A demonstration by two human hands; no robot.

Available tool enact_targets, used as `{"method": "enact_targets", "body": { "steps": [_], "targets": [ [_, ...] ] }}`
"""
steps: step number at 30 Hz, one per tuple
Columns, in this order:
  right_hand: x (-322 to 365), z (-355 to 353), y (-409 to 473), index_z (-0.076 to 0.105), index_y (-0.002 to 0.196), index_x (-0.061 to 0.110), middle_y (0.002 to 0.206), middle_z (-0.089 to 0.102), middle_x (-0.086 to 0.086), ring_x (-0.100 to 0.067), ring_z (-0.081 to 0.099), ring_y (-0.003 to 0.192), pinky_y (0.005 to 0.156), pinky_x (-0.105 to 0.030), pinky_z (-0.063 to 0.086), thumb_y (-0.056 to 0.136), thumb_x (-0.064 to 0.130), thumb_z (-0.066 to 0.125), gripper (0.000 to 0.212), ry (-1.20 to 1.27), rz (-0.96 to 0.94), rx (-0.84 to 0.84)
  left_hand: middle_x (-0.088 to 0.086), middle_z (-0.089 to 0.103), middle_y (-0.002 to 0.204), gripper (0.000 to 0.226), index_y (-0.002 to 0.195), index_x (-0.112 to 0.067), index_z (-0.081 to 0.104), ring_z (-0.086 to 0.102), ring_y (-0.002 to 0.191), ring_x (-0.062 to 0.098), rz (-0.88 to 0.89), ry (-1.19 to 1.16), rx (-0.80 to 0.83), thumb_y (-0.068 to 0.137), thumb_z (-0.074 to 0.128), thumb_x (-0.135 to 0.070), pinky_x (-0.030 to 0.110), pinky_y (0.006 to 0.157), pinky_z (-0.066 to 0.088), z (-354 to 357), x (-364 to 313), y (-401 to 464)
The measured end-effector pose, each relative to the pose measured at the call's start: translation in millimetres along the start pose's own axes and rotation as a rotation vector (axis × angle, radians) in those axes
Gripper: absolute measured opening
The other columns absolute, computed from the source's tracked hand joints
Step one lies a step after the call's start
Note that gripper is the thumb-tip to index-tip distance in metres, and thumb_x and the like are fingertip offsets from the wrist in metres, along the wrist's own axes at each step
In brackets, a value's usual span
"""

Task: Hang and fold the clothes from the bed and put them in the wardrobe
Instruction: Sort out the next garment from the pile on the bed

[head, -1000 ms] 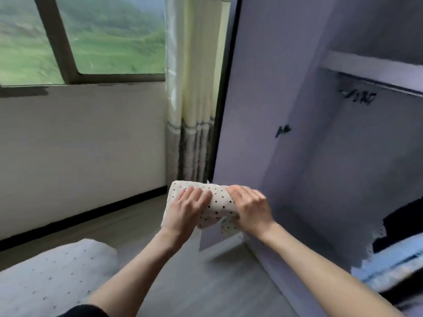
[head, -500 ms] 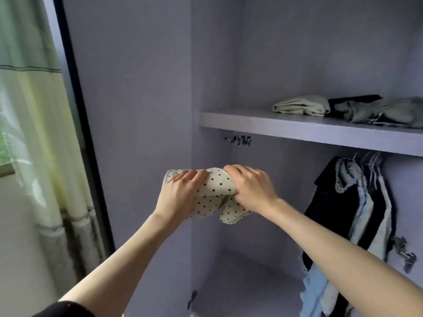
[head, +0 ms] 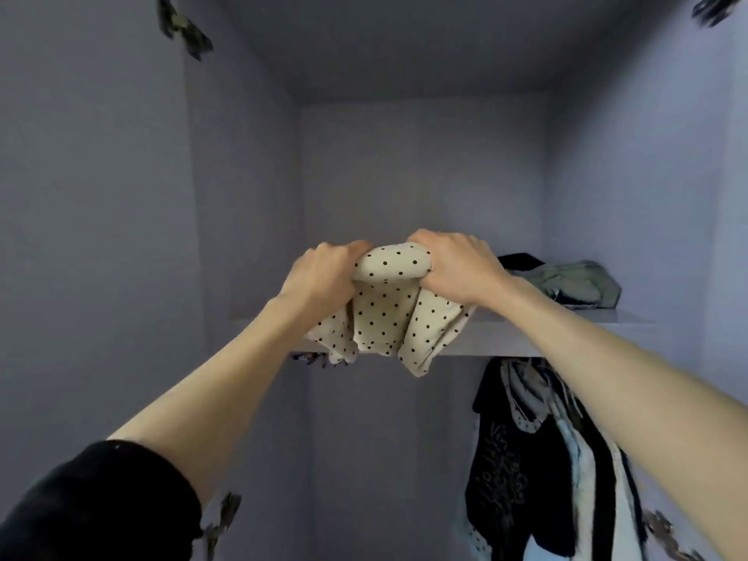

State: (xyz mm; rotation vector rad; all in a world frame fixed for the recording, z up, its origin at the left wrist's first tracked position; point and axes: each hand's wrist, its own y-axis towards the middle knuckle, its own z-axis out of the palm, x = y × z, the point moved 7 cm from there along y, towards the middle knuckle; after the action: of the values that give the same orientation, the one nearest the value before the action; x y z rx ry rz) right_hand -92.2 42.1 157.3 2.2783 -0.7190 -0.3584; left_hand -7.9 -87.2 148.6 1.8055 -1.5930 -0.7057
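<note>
Bunching cream black-dotted garment (head: 388, 313)

- We see soft, dim, even light inside the wardrobe (head: 425, 164), with no glare.
- Light reaches it from our side: both forearms are bright, the ceiling above the shelf (head: 506, 338) darker.
- Below the shelf, the hanging clothes (head: 538, 459) sit in shade.
- Wide-angle distortion bends the walls outward; hinges (head: 182, 26) far above the shelf smear with blur.
</note>
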Motion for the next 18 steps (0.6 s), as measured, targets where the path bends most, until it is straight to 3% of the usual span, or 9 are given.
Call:
{"method": "enact_targets", "body": {
  "steps": [2, 6, 9, 12, 14, 16, 18],
  "targets": [
    [-26.7, 1.6, 22.1, 0.052, 0.115, 0.03, 0.102, 0.064, -0.002, -0.03, 0.057, 0.094, 0.068, -0.032, 0.031, 0.079, 0.02, 0.054, 0.036, -0.038, 0.044, 0.038, 0.01, 0.066, 0.102, 0.062, 0.128, -0.028, 0.051, 0.059, 0.093, 0.036, 0.018, -0.051, 0.006, 0.076, 0.041, 0.004, 0.04, 0.075, 0.05, 16.7, -4.0, 35.7],
    [-81.8, 1.1, 68.9, 0.05, 0.108, 0.029, 0.1, 0.061, -0.003, -0.026, 0.051, 0.087, 0.067, -0.032, 0.03, 0.082, 0.02, 0.052, 0.028, -0.135, 0.079, 0.06, 0.01, 0.064, 0.101, 0.058, 0.125, -0.028, 0.053, 0.058, 0.091, 0.036, 0.034, -0.063, -0.014, 0.078, 0.041, 0.003, 0.035, 0.066, 0.042, 50.7, -15.8, 109.2],
    [-124.2, -4.3, 106.4, 0.047, 0.108, 0.022, 0.1, 0.06, -0.002, -0.03, 0.057, 0.095, 0.067, -0.033, 0.031, 0.081, 0.012, 0.05, 0.028, -0.282, 0.064, -0.059, 0.012, 0.063, 0.1, 0.06, 0.131, -0.026, 0.044, 0.057, 0.084, 0.035, 0.048, 0.038, -0.102, 0.08, 0.042, 0.005, 0.035, 0.063, 0.039, 72.7, -30.1, 161.2],
    [-149.6, 9.2, 112.1, 0.045, 0.121, 0.019, 0.112, 0.058, -0.003, -0.028, 0.057, 0.1, 0.069, -0.032, 0.035, 0.08, 0.007, 0.053, 0.044, -0.411, 0.008, -0.156, 0.009, 0.058, 0.119, 0.064, 0.135, -0.021, 0.037, 0.057, 0.101, 0.033, 0.144, 0.115, -0.174, 0.078, 0.053, 0.002, 0.036, 0.071, 0.038, 103.7, -43.3, 179.2],
    [-167.6, 50.1, 94.4, 0.039, 0.133, 0.02, 0.124, 0.055, -0.003, -0.027, 0.054, 0.109, 0.081, -0.035, 0.039, 0.079, 0.005, 0.055, 0.058, -0.436, -0.031, -0.086, 0.006, 0.05, 0.133, 0.075, 0.141, -0.021, 0.027, 0.05, 0.116, 0.028, 0.231, 0.17, -0.032, 0.077, 0.061, -0.003, 0.036, 0.085, 0.042, 153.6, -45.0, 176.6],
    [-177.3, 105.0, 63.0, 0.031, 0.142, 0.023, 0.135, 0.049, -0.004, -0.027, 0.049, 0.118, 0.093, -0.037, 0.038, 0.082, 0.007, 0.054, 0.066, -0.425, -0.07, 0.109, 0.004, 0.039, 0.145, 0.076, 0.147, -0.027, 0.018, 0.042, 0.128, 0.026, 0.273, 0.133, 0.333, 0.084, 0.057, -0.009, 0.034, 0.101, 0.037, 210.7, -37.7, 155.3],
    [-186.6, 145.3, 34.5, 0.032, 0.144, 0.027, 0.139, 0.045, -0.002, -0.026, 0.045, 0.124, 0.098, -0.036, 0.038, 0.084, 0.007, 0.051, 0.066, -0.258, -0.054, 0.266, 0.0, 0.026, 0.154, 0.074, 0.149, -0.031, 0.016, 0.028, 0.139, 0.021, 0.221, -0.056, 0.648, 0.089, 0.047, -0.003, 0.03, 0.112, 0.025, 250.3, -31.5, 130.0]
  ]
}}
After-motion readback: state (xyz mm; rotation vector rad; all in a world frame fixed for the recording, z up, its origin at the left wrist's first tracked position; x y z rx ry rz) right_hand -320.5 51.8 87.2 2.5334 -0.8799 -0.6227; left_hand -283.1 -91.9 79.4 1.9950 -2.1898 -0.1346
